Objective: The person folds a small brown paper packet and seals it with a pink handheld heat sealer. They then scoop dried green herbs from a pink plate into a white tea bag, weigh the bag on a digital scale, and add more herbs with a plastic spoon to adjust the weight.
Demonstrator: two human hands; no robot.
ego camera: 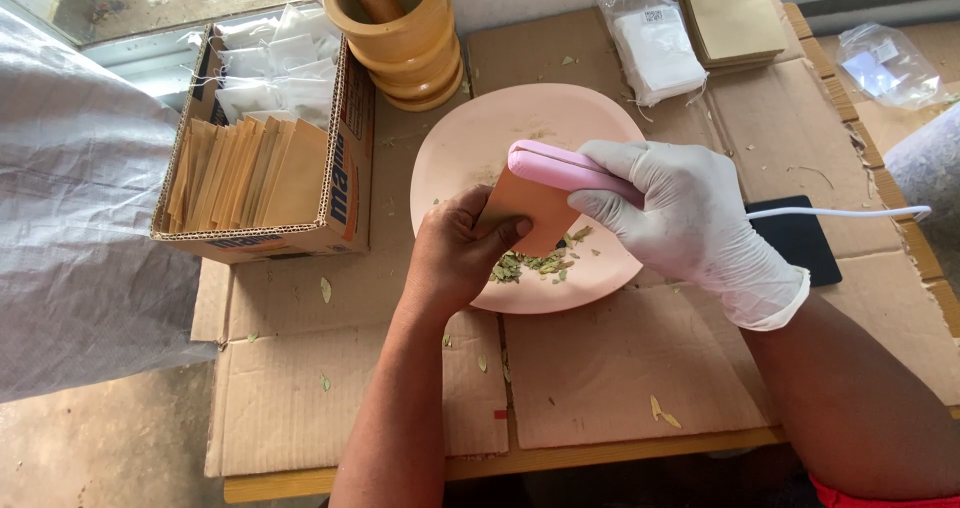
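Head view looks down on my table, which is covered with flat brown cardboard (620,368). At the far left sits an open cardboard box (345,158) full of standing brown packets and white bags. Behind the middle stands a wooden mortar (415,53) with its pestle inside. Far right of that lie a clear bag of white pouches (655,53) and a stack of tan envelopes (732,16). In the middle is a round pink plate (470,148) with a small heap of dried green leaf bits (535,265) on its near side. Over the plate my bare left hand (455,258) pinches a small brown paper packet (530,208) between thumb and fingers, holding it upright with its top edge up. My right hand (690,223), in a white glove, is wrapped tight around a pink handheld sealer (560,165). The sealer's long side runs left to right, and it sits right on the packet's top edge, touching it. Its white cord (850,212) trails off to the right, over a flat black pad (800,238). Both hands are close together; the packet lies just left of my gloved grip.
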